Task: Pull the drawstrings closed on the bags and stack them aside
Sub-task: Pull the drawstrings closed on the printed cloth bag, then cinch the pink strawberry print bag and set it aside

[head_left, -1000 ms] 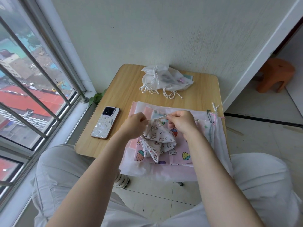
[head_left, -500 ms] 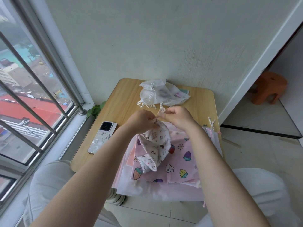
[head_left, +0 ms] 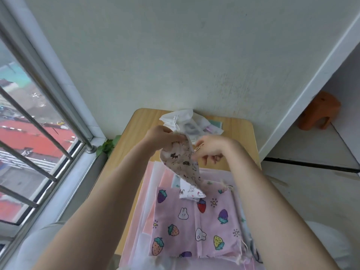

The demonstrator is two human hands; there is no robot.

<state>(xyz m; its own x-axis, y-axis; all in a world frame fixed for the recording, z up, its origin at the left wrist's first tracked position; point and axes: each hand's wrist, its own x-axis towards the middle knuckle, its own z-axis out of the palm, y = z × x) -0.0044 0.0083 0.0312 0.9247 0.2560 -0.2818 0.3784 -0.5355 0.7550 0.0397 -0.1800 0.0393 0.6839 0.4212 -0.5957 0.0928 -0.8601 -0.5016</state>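
Pink cloth printed with strawberries and rabbits lies nearest, the top bag [head_left: 194, 225] of a flat pile of open bags that covers the near end of the wooden table [head_left: 239, 129]. Above that pile hangs a small cat-print bag [head_left: 182, 162], lifted clear so that only its lower corner brushes the pink one. The left hand [head_left: 158, 138] grips its gathered neck, fingers curled round the bunched cloth. The right hand [head_left: 211, 149] is just beside the neck, thumb and forefinger pinched together; a thin cord seems to run from them, though blur makes it hard to be sure, and the other fingers hang loosely curled. Beyond the hands, against the wall, sits the heap of white bags [head_left: 181, 119] already drawn shut. An orange stool [head_left: 319, 112] stands on the floor far to the right.

The neck looks nearly closed. The risk, as I judge it, is that the cord slips from so light a pinch and the mouth slackens, or that setting the bag down carelessly tips the loose heap off the table's far edge.
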